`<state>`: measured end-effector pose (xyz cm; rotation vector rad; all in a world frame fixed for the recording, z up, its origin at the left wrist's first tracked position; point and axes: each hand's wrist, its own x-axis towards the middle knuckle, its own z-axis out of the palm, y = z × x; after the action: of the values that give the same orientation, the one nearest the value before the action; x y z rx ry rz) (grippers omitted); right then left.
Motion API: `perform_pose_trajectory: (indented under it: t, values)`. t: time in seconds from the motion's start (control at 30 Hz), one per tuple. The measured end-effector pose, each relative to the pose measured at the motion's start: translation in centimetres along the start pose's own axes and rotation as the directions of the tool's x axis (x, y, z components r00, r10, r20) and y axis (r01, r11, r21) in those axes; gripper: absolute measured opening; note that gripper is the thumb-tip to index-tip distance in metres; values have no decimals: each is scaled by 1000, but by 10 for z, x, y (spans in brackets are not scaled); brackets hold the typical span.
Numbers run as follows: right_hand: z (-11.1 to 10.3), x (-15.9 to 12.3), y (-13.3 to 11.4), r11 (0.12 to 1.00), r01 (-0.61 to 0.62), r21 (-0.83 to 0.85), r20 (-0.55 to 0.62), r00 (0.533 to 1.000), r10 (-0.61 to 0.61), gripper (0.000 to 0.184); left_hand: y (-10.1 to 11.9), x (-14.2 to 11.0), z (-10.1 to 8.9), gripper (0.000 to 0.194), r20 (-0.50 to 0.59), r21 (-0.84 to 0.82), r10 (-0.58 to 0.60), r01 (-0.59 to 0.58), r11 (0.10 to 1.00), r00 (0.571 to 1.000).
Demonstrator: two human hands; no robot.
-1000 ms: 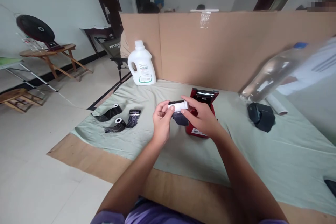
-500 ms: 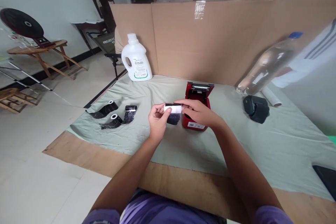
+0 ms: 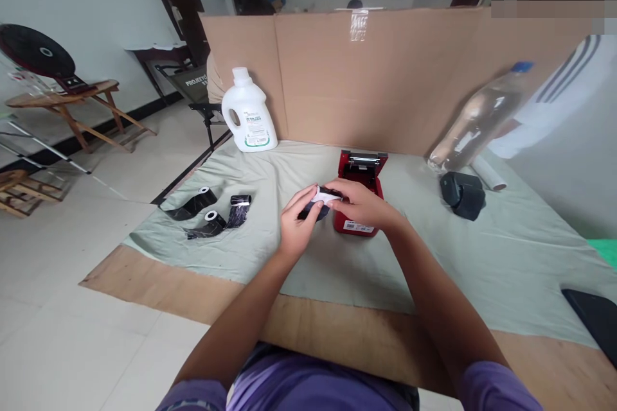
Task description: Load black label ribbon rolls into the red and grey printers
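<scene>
Between my hands is a small white paper roll (image 3: 328,196) with black film on it. Dark film hangs below the roll, partly hidden by my fingers. My left hand (image 3: 297,223) grips the left end, thumb in front and fingers over the top. My right hand (image 3: 361,203) holds the right end with its fingers closed on it. Just behind my right hand stands a red printer (image 3: 343,223), its lid raised. To the left lie three black film rolls (image 3: 193,202) with loose tails on the green cloth (image 3: 308,276).
A white detergent jug (image 3: 251,112) stands at the back left against a cardboard wall (image 3: 385,77). On the right are a large clear bottle (image 3: 475,122), a white tube (image 3: 489,174), a black object (image 3: 463,195) and a dark flat object (image 3: 590,321). Someone's white sleeve (image 3: 554,106) shows behind.
My hands have drawn closer together and the roll has turned and tilted, moving slightly right. My left fingers now reach over its top. The view has shifted slightly.
</scene>
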<state>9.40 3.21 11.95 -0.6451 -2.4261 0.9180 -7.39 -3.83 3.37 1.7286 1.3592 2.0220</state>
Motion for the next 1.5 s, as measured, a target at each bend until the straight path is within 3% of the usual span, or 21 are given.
perform_pose_trajectory:
  t: [0.13, 0.23, 0.33, 0.43, 0.57, 0.67, 0.77, 0.87, 0.97, 1.13, 1.23, 1.37, 1.5]
  values:
    - [-3, 0, 12, 984, 36, 172, -70, 997, -25, 32, 2, -4, 2, 31, 24, 91, 103, -104, 990, 994]
    - [-6, -3, 12, 983, 24, 182, -56, 998, -14, 35, 3, -7, 2, 26, 11, 68, 127, -127, 990, 992]
    - [-9, -6, 9, 993, 30, 114, -31, 999, -26, 34, 4, -4, 0, 24, 16, -64, -12, 13, 998, 1000]
    - [-10, -8, 8, 989, 90, 116, -10, 996, -89, 35, 4, 2, -2, 36, 116, -212, -206, 226, 951, 972]
    - [-5, -8, 10, 979, 164, 123, -5, 986, -165, 41, 2, 4, 0, 59, 265, -281, -264, 336, 899, 927]
    - [-3, -8, 8, 987, 106, 119, -46, 994, -101, 49, 3, 3, 1, 63, 168, -194, -241, 272, 943, 956]
    - [0, -8, 4, 968, -31, 249, -112, 992, 61, 51, 8, 1, -1, 62, 54, 66, -135, 132, 989, 989]
    - [5, -7, -1, 939, -165, 303, -107, 973, 205, 36, 10, -1, -4, 63, 48, 326, 8, -23, 945, 999]
    - [14, -7, -6, 960, -213, 183, -128, 963, 238, 32, 9, -3, -5, 60, 70, 455, 113, -132, 880, 991]
    - [22, -7, -20, 982, -188, 29, -175, 966, 190, 13, 9, -6, -2, 50, 93, 463, 155, -180, 868, 984]
    - [17, -5, -21, 985, -173, -13, -169, 971, 168, 8, 11, -7, 1, 52, 119, 435, 131, -170, 884, 984]
    - [-9, -1, 0, 983, -135, -127, -191, 975, 109, 14, 12, -10, 5, 66, 172, 369, 13, -76, 926, 985]
    - [-34, -3, 28, 925, -260, -278, -119, 965, 236, 20, 11, -19, 12, 56, 349, 257, -54, -40, 965, 936]
